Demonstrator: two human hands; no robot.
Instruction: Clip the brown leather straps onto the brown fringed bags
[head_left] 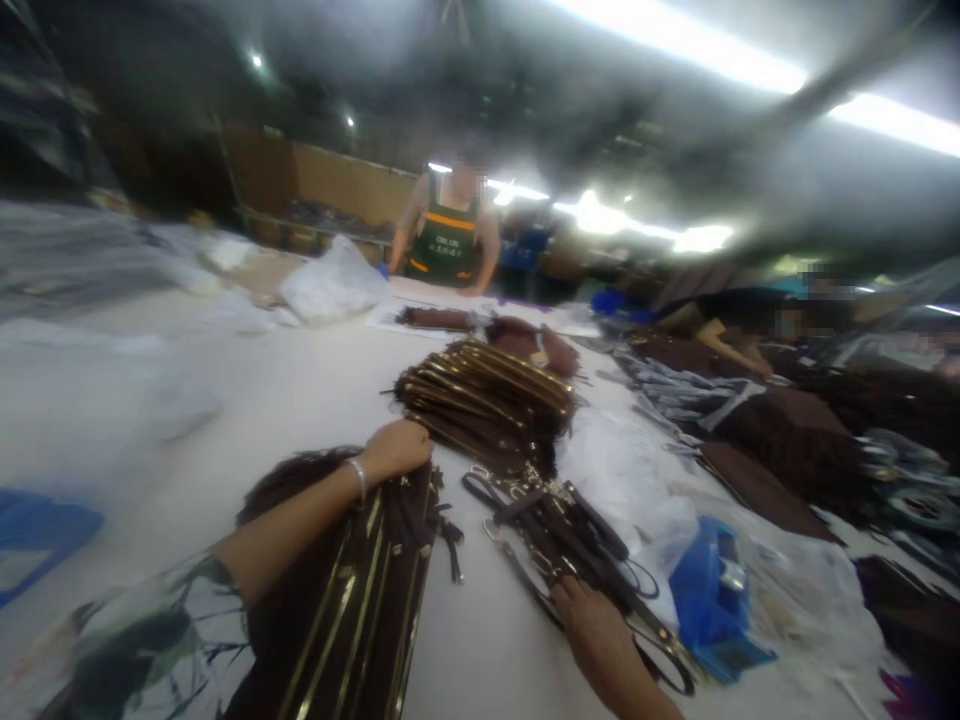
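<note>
My left hand rests closed on top of a stack of dark brown pieces with gold zippers at the near edge of the white table. A thin bracelet sits on that wrist. My right hand lies on a tangle of dark brown straps with metal clasps; its fingers are turned under and mostly hidden. Beyond both hands lies a second pile of brown zippered pieces.
Crumpled clear plastic and a blue bag lie right of the straps. A person in a green apron stands at the far end. Another person's arm reaches over brown material at right. White bags sit far left.
</note>
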